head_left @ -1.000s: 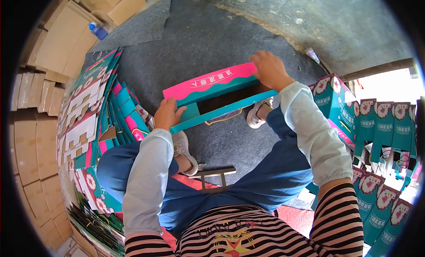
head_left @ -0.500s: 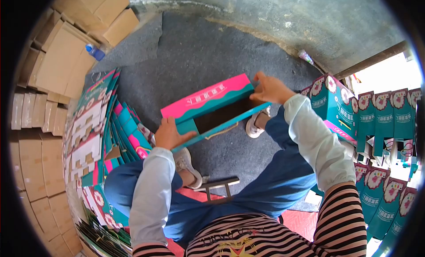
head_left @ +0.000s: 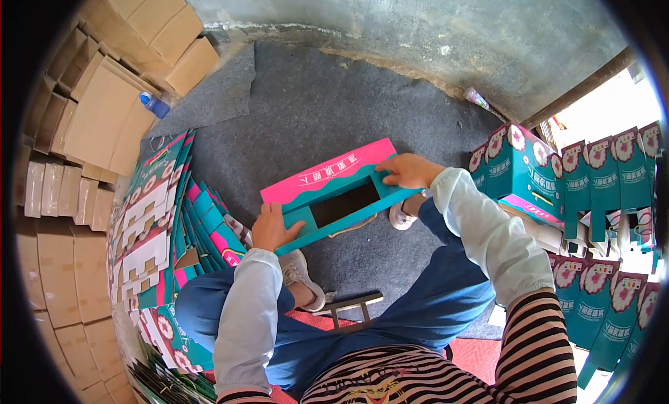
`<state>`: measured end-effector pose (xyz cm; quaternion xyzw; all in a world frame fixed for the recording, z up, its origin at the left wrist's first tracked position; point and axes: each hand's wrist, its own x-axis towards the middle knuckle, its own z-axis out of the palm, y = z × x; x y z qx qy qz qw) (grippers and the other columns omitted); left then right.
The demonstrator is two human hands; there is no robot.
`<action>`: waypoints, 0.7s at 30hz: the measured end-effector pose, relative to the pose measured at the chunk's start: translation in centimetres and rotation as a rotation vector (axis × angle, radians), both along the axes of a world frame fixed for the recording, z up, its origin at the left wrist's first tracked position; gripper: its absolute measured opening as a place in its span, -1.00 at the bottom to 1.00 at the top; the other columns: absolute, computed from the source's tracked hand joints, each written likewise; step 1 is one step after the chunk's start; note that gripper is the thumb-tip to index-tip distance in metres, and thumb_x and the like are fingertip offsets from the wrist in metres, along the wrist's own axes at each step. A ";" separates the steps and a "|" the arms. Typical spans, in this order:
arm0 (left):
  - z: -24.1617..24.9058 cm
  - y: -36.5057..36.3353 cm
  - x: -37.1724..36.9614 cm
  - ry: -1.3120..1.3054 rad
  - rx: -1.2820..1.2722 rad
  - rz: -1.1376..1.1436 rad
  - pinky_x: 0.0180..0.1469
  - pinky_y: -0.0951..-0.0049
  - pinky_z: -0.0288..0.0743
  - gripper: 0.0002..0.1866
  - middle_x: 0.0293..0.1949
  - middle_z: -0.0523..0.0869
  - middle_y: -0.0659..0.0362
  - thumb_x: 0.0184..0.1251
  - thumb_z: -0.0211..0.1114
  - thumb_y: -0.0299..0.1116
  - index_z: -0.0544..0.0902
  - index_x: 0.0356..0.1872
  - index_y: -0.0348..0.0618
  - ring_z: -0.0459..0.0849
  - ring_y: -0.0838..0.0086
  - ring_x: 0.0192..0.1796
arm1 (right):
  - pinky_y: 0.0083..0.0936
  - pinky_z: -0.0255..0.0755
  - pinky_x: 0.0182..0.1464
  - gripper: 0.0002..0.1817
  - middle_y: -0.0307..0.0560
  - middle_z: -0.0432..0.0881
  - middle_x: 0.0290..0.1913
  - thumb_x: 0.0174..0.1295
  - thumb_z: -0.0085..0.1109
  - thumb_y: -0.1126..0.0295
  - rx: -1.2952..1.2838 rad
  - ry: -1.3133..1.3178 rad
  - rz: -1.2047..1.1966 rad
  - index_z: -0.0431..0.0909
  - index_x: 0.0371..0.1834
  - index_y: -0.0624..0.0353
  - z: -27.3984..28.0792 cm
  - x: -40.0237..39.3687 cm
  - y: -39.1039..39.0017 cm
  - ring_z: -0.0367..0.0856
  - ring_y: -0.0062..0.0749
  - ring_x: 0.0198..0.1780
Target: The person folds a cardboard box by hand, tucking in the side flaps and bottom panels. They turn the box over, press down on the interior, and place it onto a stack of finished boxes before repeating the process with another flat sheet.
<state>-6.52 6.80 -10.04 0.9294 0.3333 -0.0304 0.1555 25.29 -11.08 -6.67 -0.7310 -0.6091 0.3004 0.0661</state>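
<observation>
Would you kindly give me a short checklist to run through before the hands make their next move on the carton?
1. Left hand at the teal-and-pink carton's left end: ok.
2. Right hand at its right end: ok.
3. Left end flap folded inward: ok.
4. Pink long panel covering the opening: not ok, opening uncovered.
5. Base secure: cannot tell, interior too dark.

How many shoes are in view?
2. One pale shoe shows below the left end of the open pink-and-teal cardboard box; the other shoe below its right end, partly hidden. Any others would be hidden.
</observation>
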 end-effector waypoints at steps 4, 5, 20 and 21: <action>-1.1 0.6 -0.2 0.011 -0.019 -0.012 -0.18 0.07 0.55 -0.42 -0.14 0.52 -0.15 0.06 0.39 0.02 0.43 -0.10 -0.25 0.62 -0.07 -0.15 | -0.17 0.44 0.07 -0.46 0.15 0.63 -0.07 0.04 0.36 0.09 -0.108 -0.044 -0.187 0.53 0.01 0.20 -0.6 -0.5 0.9 0.58 0.05 0.03; -1.1 0.6 -0.2 -0.028 -0.015 -0.009 -0.21 0.09 0.52 -0.46 -0.19 0.51 -0.11 0.07 0.39 -0.01 0.42 -0.16 -0.23 0.60 -0.04 -0.18 | -0.18 0.45 0.06 -0.47 0.13 0.63 -0.07 0.02 0.38 0.09 -0.115 -0.099 -0.195 0.55 -0.01 0.20 -0.4 -0.6 1.3 0.58 0.04 0.03; -1.4 0.7 -0.6 -0.158 -0.049 0.025 -0.30 0.15 0.42 -0.57 -0.33 0.48 0.00 0.08 0.43 -0.12 0.39 -0.32 -0.18 0.55 0.04 -0.29 | -0.22 0.49 0.03 -0.42 0.05 0.67 -0.09 -0.04 0.42 0.00 -0.250 -0.295 -0.208 0.61 -0.03 0.16 -1.5 -0.6 3.3 0.62 -0.05 0.02; -1.5 0.9 -0.8 -0.198 -0.063 0.019 -0.30 0.15 0.41 -0.57 -0.35 0.48 0.00 0.07 0.43 -0.13 0.38 -0.33 -0.19 0.54 0.04 -0.29 | -0.22 0.50 0.02 -0.42 0.05 0.67 -0.09 -0.04 0.42 0.00 -0.243 -0.290 -0.206 0.61 -0.03 0.16 -1.4 -0.6 3.2 0.62 -0.04 0.02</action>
